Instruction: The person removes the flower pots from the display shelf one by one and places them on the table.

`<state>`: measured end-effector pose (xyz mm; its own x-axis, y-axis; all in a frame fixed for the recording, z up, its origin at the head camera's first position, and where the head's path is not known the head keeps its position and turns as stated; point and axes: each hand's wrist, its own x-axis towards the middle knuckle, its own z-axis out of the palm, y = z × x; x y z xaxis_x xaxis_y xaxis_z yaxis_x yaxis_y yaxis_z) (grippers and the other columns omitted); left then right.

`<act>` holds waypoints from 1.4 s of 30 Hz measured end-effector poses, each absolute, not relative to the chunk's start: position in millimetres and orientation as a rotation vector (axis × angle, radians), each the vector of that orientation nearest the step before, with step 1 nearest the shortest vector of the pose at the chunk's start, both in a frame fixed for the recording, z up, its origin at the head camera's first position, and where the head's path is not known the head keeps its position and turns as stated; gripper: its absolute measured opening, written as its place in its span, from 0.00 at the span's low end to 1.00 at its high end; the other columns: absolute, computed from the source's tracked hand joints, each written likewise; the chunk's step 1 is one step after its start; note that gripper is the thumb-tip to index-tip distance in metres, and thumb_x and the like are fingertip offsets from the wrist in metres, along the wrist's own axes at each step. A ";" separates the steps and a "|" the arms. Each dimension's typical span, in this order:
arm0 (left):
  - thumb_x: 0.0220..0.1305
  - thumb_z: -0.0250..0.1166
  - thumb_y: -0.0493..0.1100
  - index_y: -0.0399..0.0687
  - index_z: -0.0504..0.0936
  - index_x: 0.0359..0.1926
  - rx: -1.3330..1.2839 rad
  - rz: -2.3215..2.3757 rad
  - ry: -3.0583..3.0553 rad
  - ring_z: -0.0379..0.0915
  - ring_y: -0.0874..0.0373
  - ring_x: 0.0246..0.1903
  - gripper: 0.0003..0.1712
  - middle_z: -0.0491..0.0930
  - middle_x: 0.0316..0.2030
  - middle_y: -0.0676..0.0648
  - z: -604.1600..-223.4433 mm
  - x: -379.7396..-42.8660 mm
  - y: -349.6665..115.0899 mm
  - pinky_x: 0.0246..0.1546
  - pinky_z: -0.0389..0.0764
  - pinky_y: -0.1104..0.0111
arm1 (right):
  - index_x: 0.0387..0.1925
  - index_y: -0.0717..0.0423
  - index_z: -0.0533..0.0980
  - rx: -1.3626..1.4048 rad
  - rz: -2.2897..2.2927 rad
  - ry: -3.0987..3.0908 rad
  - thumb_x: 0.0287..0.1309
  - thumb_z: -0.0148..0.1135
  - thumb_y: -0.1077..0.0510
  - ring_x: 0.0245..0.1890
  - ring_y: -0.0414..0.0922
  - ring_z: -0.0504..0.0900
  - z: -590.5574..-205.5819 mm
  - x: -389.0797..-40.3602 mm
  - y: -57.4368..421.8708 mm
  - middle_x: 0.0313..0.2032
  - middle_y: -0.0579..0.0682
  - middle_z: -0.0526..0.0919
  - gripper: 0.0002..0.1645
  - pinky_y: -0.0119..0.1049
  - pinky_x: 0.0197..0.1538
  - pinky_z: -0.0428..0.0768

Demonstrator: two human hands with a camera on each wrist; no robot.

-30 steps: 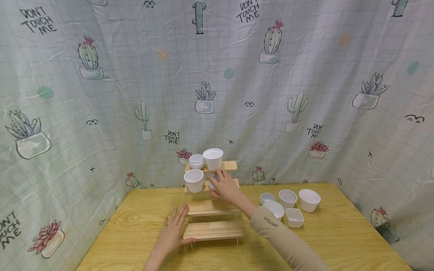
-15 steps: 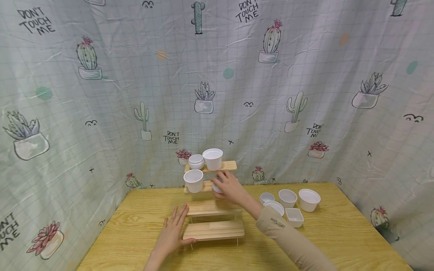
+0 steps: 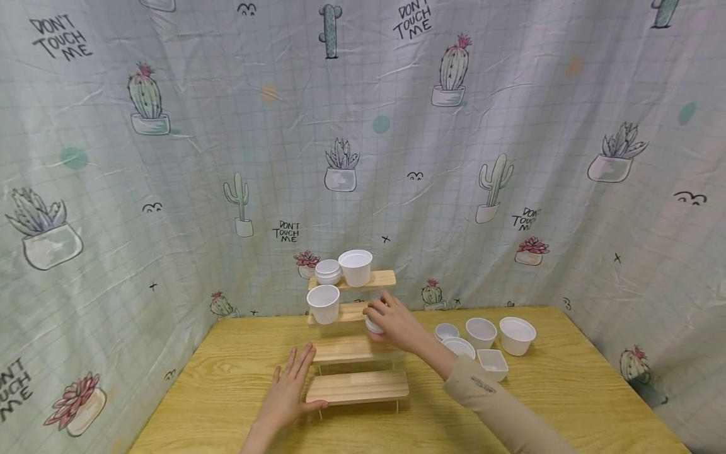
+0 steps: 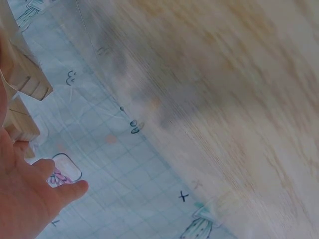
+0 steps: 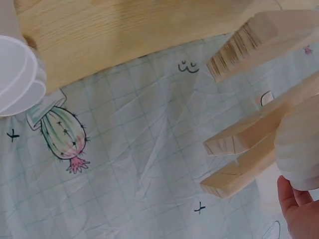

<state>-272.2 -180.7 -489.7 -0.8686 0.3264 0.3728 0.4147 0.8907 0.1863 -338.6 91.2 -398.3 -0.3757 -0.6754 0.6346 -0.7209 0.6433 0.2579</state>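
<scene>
"DON'T TOUCH ME" across the curtain [image 3: 386, 151]
Right hand [image 3: 394, 323] pinching white cup [image 5: 300, 144]; left hand [image 3: 288, 384] spread at wooden stand [image 3: 358, 386].

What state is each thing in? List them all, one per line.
Wooden stand: standing, four tiers
Left hand: fingers spread, beside the stand
Right hand: gripping a white pot
Two tall cups: upright, open
Small top pot: resting, orientation unclear
Round tabletop cups: upright, open
Square cup: upright, open
Curtain: hanging, creased

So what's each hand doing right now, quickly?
Left hand: open, fingers spread at the left end of the stand.
Right hand: closed, holding a small white pot.
</scene>
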 end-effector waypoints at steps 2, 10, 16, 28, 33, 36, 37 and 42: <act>0.33 0.66 0.70 0.51 0.50 0.68 -0.551 -0.374 -2.724 0.45 0.40 0.66 0.62 0.49 0.69 0.49 -490.0 -272.3 -180.8 0.55 0.56 0.35 | 0.39 0.52 0.75 1.093 0.085 -2.125 0.46 0.63 0.50 0.37 0.44 0.68 -400.0 -336.8 94.5 0.38 0.45 0.76 0.18 0.35 0.37 0.74; 0.34 0.65 0.70 0.51 0.49 0.68 -0.553 -0.391 -2.724 0.45 0.41 0.66 0.62 0.47 0.69 0.50 -490.3 -272.3 -180.9 0.55 0.55 0.35 | 0.38 0.54 0.75 1.103 0.088 -2.062 0.38 0.68 0.50 0.38 0.46 0.70 -404.5 -328.7 110.1 0.36 0.47 0.76 0.22 0.38 0.40 0.75; 0.34 0.66 0.69 0.51 0.49 0.68 -0.555 -0.407 -2.723 0.45 0.40 0.66 0.63 0.47 0.69 0.50 -490.1 -271.9 -180.8 0.56 0.55 0.35 | 0.38 0.54 0.74 1.123 0.109 -2.029 0.37 0.69 0.51 0.39 0.46 0.71 -409.3 -323.6 123.6 0.36 0.47 0.76 0.23 0.39 0.40 0.75; 0.33 0.65 0.70 0.51 0.49 0.68 -0.562 -0.390 -2.704 0.46 0.40 0.66 0.63 0.48 0.69 0.50 -491.1 -273.3 -181.3 0.54 0.56 0.35 | 0.39 0.54 0.75 1.107 0.119 -1.993 0.35 0.70 0.53 0.40 0.46 0.74 -418.6 -312.5 151.5 0.38 0.48 0.78 0.24 0.40 0.40 0.76; 0.33 0.65 0.71 0.51 0.50 0.68 -0.569 -0.379 -2.697 0.47 0.40 0.66 0.63 0.48 0.69 0.50 -489.9 -273.6 -181.4 0.54 0.57 0.35 | 0.39 0.53 0.75 1.116 0.110 -2.003 0.49 0.60 0.49 0.40 0.46 0.74 -423.1 -307.7 162.2 0.37 0.47 0.77 0.17 0.41 0.44 0.76; 0.33 0.65 0.71 0.50 0.50 0.68 -0.566 -0.380 -2.705 0.46 0.40 0.66 0.63 0.47 0.69 0.50 -489.7 -273.4 -181.3 0.54 0.56 0.35 | 0.39 0.53 0.75 1.120 0.099 -2.014 0.58 0.48 0.44 0.41 0.46 0.74 -424.8 -303.3 167.2 0.37 0.47 0.77 0.19 0.41 0.43 0.76; 0.33 0.64 0.71 0.50 0.50 0.68 -0.565 -0.381 -2.708 0.46 0.40 0.66 0.63 0.47 0.69 0.50 -489.7 -273.3 -181.2 0.55 0.56 0.35 | 0.40 0.53 0.75 1.121 0.100 -2.019 0.59 0.45 0.44 0.41 0.46 0.74 -425.4 -301.8 168.7 0.37 0.47 0.77 0.20 0.41 0.43 0.76; 0.33 0.64 0.71 0.50 0.50 0.68 -0.559 -0.380 -2.715 0.45 0.40 0.66 0.63 0.47 0.69 0.50 -490.2 -273.3 -181.4 0.55 0.55 0.35 | 0.41 0.53 0.75 1.112 0.102 -2.051 0.60 0.41 0.42 0.41 0.45 0.75 -426.9 -295.5 175.4 0.39 0.47 0.77 0.23 0.41 0.41 0.77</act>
